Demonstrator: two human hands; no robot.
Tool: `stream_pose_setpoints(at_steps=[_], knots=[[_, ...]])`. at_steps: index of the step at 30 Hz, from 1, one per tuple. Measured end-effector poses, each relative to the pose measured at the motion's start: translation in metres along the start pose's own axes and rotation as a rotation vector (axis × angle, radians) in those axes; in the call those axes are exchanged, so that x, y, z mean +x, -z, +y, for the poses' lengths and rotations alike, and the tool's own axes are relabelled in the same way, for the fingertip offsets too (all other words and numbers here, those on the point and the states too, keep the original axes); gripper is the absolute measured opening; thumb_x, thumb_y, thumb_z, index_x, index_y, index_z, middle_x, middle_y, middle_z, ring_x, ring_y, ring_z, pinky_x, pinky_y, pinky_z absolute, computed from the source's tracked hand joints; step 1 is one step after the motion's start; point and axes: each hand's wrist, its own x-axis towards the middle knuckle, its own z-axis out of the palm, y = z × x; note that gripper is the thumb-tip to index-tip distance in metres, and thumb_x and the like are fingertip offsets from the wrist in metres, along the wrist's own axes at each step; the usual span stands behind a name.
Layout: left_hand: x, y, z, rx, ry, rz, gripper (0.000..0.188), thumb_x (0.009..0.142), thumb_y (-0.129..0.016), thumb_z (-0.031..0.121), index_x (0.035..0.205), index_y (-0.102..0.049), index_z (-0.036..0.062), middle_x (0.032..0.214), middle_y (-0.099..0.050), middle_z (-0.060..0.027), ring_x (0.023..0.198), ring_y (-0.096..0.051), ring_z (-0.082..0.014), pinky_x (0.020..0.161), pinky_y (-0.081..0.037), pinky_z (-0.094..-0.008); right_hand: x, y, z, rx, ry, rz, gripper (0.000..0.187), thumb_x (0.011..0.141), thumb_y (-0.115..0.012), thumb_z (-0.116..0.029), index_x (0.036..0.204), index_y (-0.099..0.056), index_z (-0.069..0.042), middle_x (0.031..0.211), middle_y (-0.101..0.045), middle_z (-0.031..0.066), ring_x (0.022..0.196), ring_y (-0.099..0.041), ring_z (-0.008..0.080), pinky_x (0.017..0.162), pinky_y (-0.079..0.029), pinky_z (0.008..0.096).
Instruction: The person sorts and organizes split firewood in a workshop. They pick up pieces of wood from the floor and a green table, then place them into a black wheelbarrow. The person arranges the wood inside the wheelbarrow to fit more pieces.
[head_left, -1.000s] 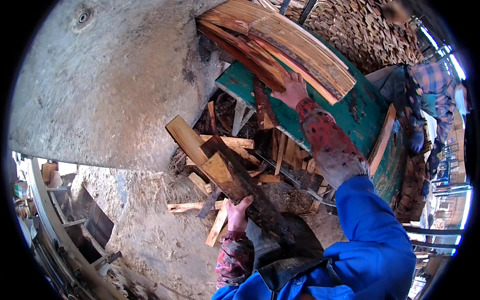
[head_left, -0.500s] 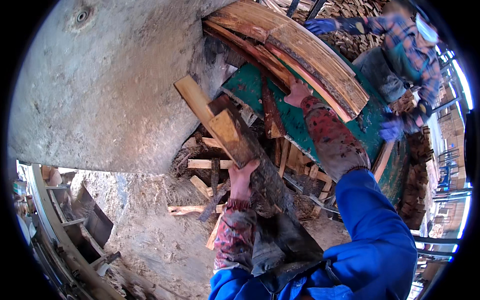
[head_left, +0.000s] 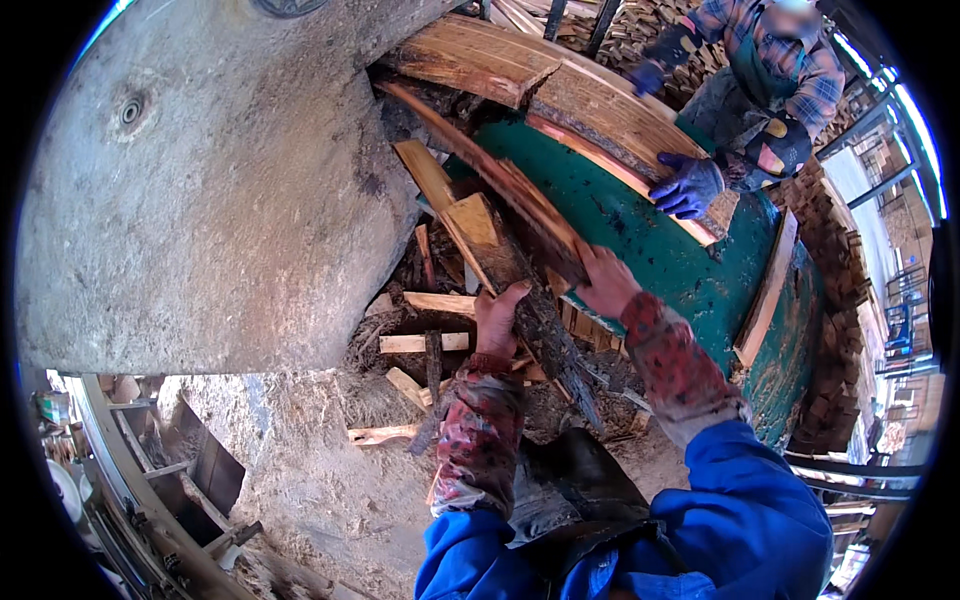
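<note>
My left hand (head_left: 495, 318) is closed around a bundle of rough wood slabs (head_left: 478, 225) with bark on them, held tilted over the scrap pile. My right hand (head_left: 604, 282) grips the near end of a long, narrow bark-edged wood strip (head_left: 510, 185). This strip runs away to the far left, and its middle crosses above the bundle's far end. Behind it, thick slabs (head_left: 590, 100) lie stacked on a green table (head_left: 640, 245). A co-worker's gloved hand (head_left: 688, 186) rests on the near end of that stack.
A big grey worn panel (head_left: 220, 190) fills the left side. Wood scraps (head_left: 425, 342) lie heaped below my hands. A loose wood piece (head_left: 768, 290) sits on the green table's right side. The co-worker (head_left: 770, 70) stands across the table, with piled wood behind.
My right hand has drawn the long strip toward me, away from the stack. My left hand and its slabs shifted slightly right. The co-worker's gloved hand came onto the stack.
</note>
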Motion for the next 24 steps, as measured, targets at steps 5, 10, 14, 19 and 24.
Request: stream_pose_setpoints(at_steps=[5,10,14,19,24], knots=[[-0.02,-0.025,-0.024,-0.06,-0.009,0.044,0.039,0.079,-0.071,0.006,0.115,-0.058,-0.0014,0.099,-0.067,-0.0093,0.084,-0.067,-0.0221,0.077,-0.056,-0.0353,-0.076,0.003,0.01,0.053,0.042,0.002,0.082,0.077,-0.067,-0.019,0.147,-0.028,0.0,0.132,-0.046,0.0229,0.124,-0.044,0.0401,0.101,-0.04,0.0464],[-0.028,-0.032,-0.042,-0.053,0.014,0.072,0.041,0.082,-0.07,0.005,0.119,-0.055,-0.0016,0.105,-0.065,-0.0095,0.091,-0.065,-0.0219,0.08,-0.055,-0.0349,-0.088,0.022,0.011,0.335,-0.125,-0.041,0.082,0.073,-0.076,-0.027,0.143,-0.04,-0.004,0.12,-0.047,0.0203,0.113,-0.047,0.0377,0.097,-0.042,0.0432],[-0.024,-0.042,-0.04,-0.041,0.018,0.077,0.04,0.083,-0.071,0.006,0.119,-0.056,-0.0024,0.111,-0.064,-0.0099,0.094,-0.064,-0.0217,0.083,-0.053,-0.0337,-0.099,0.023,-0.004,0.343,-0.204,0.089,0.086,0.069,-0.079,-0.03,0.143,-0.042,-0.006,0.118,-0.046,0.0187,0.11,-0.049,0.0369,0.095,-0.044,0.0416],[-0.038,-0.065,-0.021,0.124,0.117,0.133,0.05,0.091,-0.068,0.021,0.129,-0.048,-0.0049,0.119,-0.061,-0.0123,0.101,-0.063,-0.0244,0.087,-0.053,-0.0366,-0.156,0.043,-0.027,0.301,-0.221,0.114,0.085,0.068,-0.079,-0.03,0.142,-0.044,-0.01,0.123,-0.044,0.0196,0.115,-0.049,0.0375,0.097,-0.044,0.0436],[-0.036,-0.048,-0.027,0.009,0.114,0.026,0.059,0.091,-0.069,0.031,0.131,-0.046,-0.0051,0.124,-0.057,-0.0133,0.107,-0.06,-0.0245,0.092,-0.052,-0.04,-0.182,0.008,-0.024,0.282,-0.155,0.104,0.096,0.068,-0.081,-0.035,0.148,-0.035,-0.014,0.123,-0.043,0.0204,0.115,-0.044,0.0403,0.098,-0.039,0.0476]])
